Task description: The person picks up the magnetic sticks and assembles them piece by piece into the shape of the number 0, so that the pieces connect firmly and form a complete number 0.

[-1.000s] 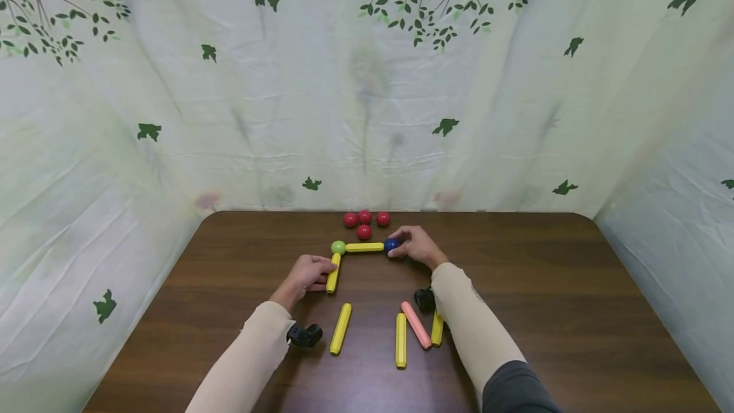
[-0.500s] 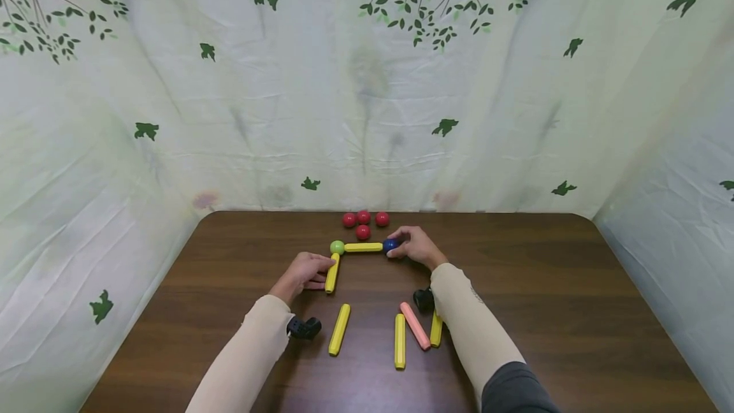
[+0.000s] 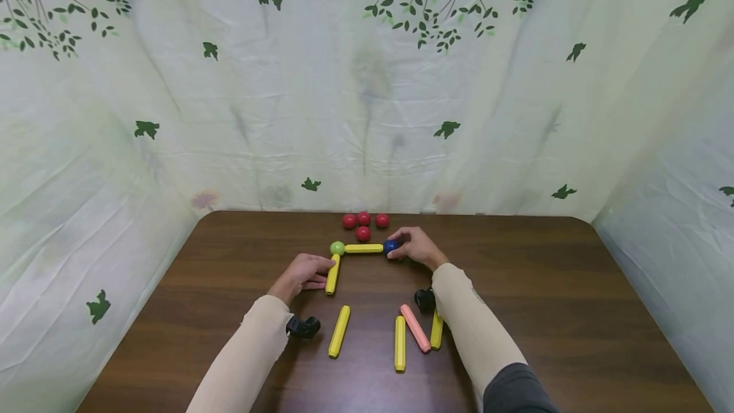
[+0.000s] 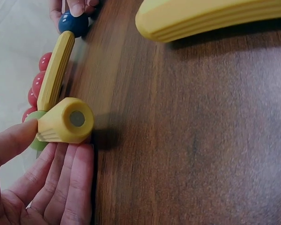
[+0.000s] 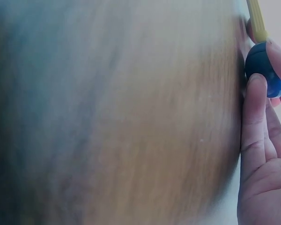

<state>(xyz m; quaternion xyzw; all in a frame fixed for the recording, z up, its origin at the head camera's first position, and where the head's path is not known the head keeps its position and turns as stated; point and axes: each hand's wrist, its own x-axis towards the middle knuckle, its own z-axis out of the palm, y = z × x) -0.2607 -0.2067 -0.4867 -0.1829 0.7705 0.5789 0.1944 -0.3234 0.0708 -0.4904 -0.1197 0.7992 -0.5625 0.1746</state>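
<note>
My left hand [image 3: 302,275] pinches a yellow stick [image 3: 332,275] between thumb and fingers; in the left wrist view this yellow stick [image 4: 68,123] shows a round grey disc in its free end. Its far end meets a light green ball [image 3: 337,248]. From that ball a second yellow stick [image 3: 364,248] runs right to a dark blue ball [image 3: 390,246], making an L-shaped chain. My right hand [image 3: 417,247] grips the blue ball with thumb and fingertips, as the right wrist view shows at the blue ball [image 5: 262,70].
Several red balls [image 3: 363,233] sit behind the chain near the table's back edge. Nearer lie a loose yellow stick [image 3: 339,332] at left, another yellow stick [image 3: 400,344] and a pink stick [image 3: 415,329] at right. A further yellow stick [image 3: 437,331] lies partly under the right forearm.
</note>
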